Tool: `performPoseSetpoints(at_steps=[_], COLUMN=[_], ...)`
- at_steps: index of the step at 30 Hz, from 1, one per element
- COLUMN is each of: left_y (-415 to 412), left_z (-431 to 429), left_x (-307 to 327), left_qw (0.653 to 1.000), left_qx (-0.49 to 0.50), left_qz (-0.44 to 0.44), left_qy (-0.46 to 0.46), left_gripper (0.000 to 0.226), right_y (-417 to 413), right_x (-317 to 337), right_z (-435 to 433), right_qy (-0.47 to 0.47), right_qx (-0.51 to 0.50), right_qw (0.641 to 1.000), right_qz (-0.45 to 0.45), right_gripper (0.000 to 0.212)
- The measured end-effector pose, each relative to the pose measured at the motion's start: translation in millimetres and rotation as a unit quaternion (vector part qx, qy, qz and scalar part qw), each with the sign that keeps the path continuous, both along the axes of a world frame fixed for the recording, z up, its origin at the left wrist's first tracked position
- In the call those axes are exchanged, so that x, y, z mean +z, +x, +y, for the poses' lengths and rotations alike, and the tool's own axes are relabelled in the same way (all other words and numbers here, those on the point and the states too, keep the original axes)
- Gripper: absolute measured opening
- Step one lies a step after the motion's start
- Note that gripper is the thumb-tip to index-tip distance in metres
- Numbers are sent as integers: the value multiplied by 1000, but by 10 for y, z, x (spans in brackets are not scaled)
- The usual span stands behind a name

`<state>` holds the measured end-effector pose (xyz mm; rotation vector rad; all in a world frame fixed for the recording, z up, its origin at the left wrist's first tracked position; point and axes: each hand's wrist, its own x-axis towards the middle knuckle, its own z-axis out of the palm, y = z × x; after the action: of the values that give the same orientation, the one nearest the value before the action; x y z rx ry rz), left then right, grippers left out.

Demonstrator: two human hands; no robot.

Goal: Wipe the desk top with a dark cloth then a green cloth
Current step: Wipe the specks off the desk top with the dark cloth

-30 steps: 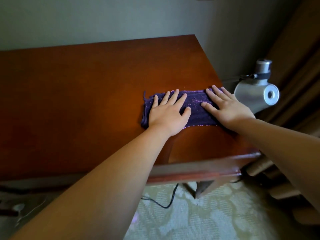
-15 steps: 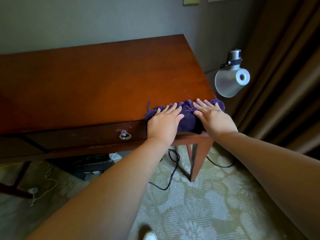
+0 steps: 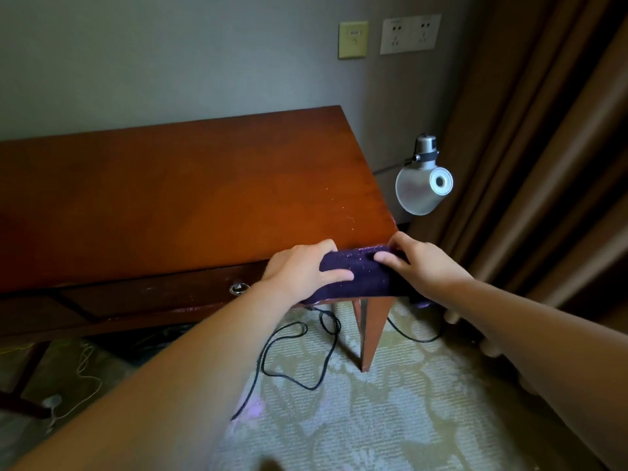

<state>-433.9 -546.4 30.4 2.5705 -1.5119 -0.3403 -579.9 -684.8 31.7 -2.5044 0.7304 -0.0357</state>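
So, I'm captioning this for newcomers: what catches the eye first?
The left hand and right hand grip a dark cloth draped over the front right corner of the desk. A silver lamp hangs just beyond that corner, and black cables loop on the carpet below.

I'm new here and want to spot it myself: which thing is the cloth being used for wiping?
Find the red-brown wooden desk against the grey wall, then its near right corner. Draped over the front edge there, gripped by the left hand and right hand, is the dark cloth: the only purple, soft thing there.
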Motion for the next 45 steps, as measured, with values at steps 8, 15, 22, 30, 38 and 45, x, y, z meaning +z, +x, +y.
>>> performPoseSetpoints(at_steps=[8,15,22,30,38,45], left_y=[750,1759,2380,2553,2399,1848], left_z=[-321,-1009,-1502,-1691,-1695,-1365], left_x=[315,433,36,4,-301,-396], left_qw=[996,982,978,986,983,974], left_qx=[-65,-50,-33,-29,-31,-36], left_qz=[38,-101,-123,29,100,119], left_qy=[-38,-154,-167,-162,-153,-187], left_gripper=[23,26,32,33,21,19], right_y=[438,1571,2337,2503,2530,1981], right_x=[274,504,148,29,-185,-276], right_z=[-505,-1112,-1538,-1558,-1493,-1255], right_qy=[-94,-285,-254,-154,-72,-42], right_qx=[63,-9,-66,-62,-30,-3], right_qw=[993,958,965,986,997,998], right_qz=[14,-29,2,13,10,-36], right_gripper=[26,24,33,48,18,5])
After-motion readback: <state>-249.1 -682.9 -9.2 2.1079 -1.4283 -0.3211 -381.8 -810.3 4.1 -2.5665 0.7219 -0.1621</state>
